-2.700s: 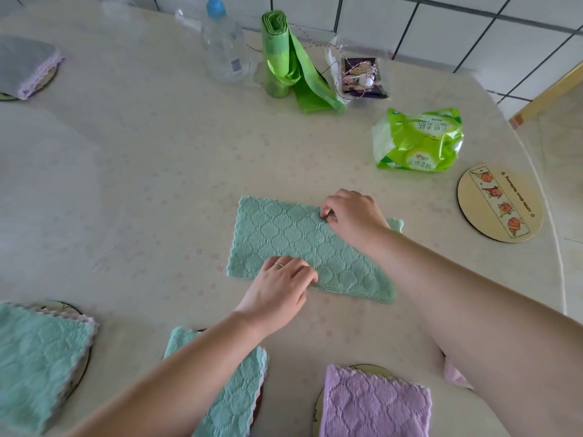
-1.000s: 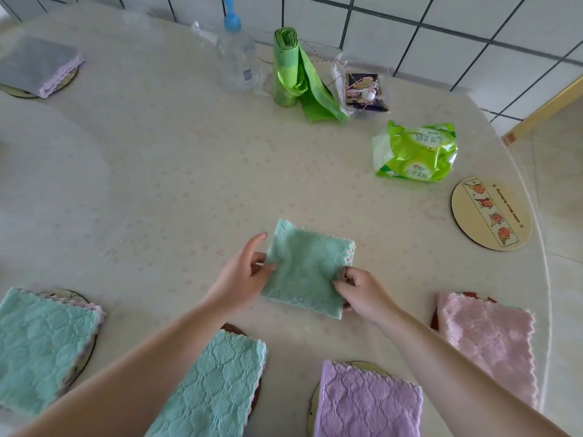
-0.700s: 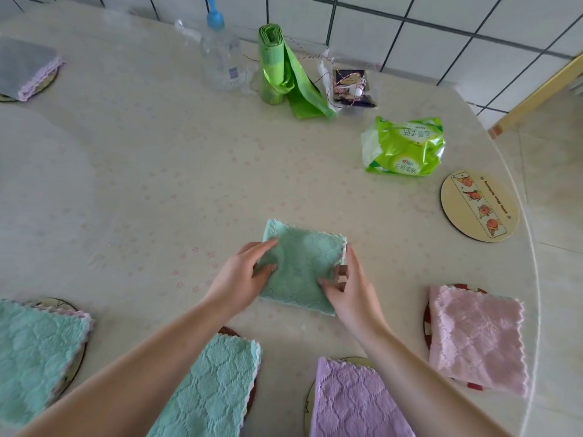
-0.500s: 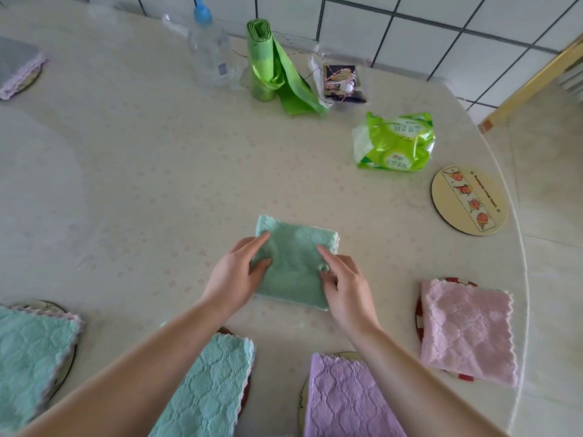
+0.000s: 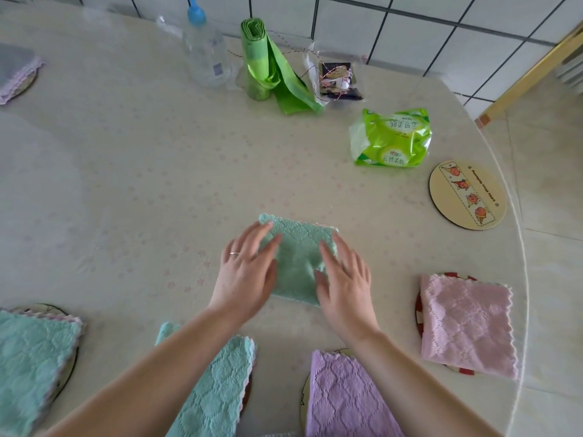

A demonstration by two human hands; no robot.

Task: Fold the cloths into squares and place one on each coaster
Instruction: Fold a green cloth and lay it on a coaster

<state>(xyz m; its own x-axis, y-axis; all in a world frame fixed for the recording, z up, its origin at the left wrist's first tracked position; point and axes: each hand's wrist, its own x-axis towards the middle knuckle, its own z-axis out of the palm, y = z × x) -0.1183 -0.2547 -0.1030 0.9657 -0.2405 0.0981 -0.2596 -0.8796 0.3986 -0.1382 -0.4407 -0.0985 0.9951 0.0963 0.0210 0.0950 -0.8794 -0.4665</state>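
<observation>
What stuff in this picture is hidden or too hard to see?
All in the head view:
- Coaster under the purple cloth: mostly covered; only a rim sliver shows.
- Grey cloth: cut off by the left edge.
- Small packet by the wall: contents too small and tangled to tell.
- Green cloth: sides covered by the left hand and right hand.

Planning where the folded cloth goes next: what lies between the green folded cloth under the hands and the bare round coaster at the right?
In the head view, only bare cream tablecloth lies between the green folded cloth and the bare round coaster.
</observation>
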